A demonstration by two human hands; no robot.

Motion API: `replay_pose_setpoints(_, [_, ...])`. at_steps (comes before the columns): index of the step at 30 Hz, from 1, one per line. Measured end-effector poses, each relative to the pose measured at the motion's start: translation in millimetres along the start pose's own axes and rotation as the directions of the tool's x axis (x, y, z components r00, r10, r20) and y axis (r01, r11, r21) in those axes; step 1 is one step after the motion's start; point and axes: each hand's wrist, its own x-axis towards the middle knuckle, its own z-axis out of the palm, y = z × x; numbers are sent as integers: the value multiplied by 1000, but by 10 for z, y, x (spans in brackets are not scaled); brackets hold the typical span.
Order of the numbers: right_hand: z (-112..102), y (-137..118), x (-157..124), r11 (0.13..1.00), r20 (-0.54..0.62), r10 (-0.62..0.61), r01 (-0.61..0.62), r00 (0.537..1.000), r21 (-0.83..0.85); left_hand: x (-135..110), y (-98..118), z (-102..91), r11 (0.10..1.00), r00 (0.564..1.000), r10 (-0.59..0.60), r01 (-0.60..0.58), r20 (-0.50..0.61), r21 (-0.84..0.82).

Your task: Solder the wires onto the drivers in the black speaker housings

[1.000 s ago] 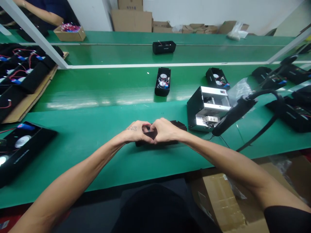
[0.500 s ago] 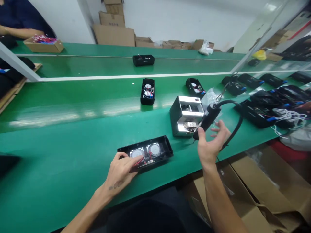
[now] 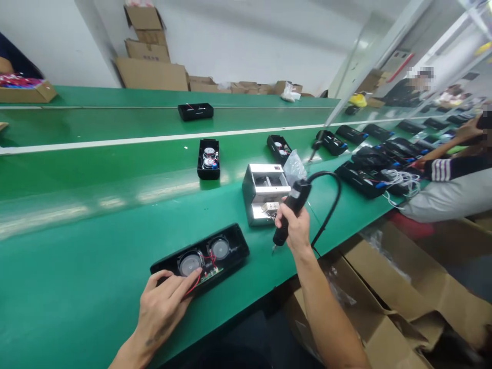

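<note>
A black speaker housing [image 3: 234, 246] with two round drivers and red wires lies open side up near the front edge of the green table. My left hand [image 3: 161, 307] rests on its near left end, fingers stretched out flat, fingertips touching a red wire. My right hand [image 3: 294, 228] is closed around the black handle of a corded electric screwdriver [image 3: 290, 207], its tip pointing down just right of the housing. The cable loops up and to the right.
A silver metal box [image 3: 263, 192] stands right behind the screwdriver. More black housings [image 3: 208, 159] lie on the belt and several sit at the right by a co-worker's arm [image 3: 442, 154]. Cardboard boxes [image 3: 384, 328] stand below the table edge.
My right hand left the housing, reached right and closed on the screwdriver, bringing it toward the housing. My left hand stayed on the housing. The view has swung right.
</note>
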Motion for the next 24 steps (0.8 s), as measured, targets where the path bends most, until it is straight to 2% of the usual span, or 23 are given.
replay_pose_setpoints(2, [42, -189, 66, 987, -126, -153, 159, 980, 34, 168, -68, 28, 1000, 1000, 21, -21, -23, 23])
replay_pose_setpoints(4, [89, -351, 139, 942, -223, -325, 336, 919, 9, 321, -141, 40, 998, 998, 49, -48, -45, 36])
replay_pose_setpoints(6, [143, -434, 204, 899, -240, -434, 436, 868, -48, 410, -199, 45, 997, 996, 66, -64, -59, 39])
replay_pose_setpoints(7, [171, -442, 234, 889, -223, -457, 451, 861, -79, 426, -220, 48, 997, 996, 66, -64, -62, 40])
replay_pose_setpoints(10, [241, -386, 313, 892, -125, -449, 435, 885, -124, 410, -255, 60, 998, 996, 61, -59, -61, 37])
replay_pose_setpoints(14, [276, -344, 307, 914, 21, -399, 399, 917, -67, 394, -277, 75, 998, 995, 69, -67, -72, 18])
replay_pose_setpoints(17, [324, -393, 117, 953, 104, -304, 299, 947, 54, 415, -276, 80, 997, 994, 77, -76, -72, 14])
replay_pose_setpoints(19, [392, -425, -80, 948, 127, -284, 259, 950, 187, 424, -263, 83, 996, 993, 89, -88, -75, 13])
replay_pose_setpoints(22, [534, -416, -366, 897, 160, -332, 258, 930, 359, 425, -240, 85, 996, 993, 90, -89, -76, 15])
replay_pose_setpoints(24, [632, -364, -490, 876, 215, -364, 255, 906, 408, 419, -230, 83, 997, 994, 82, -81, -67, 20])
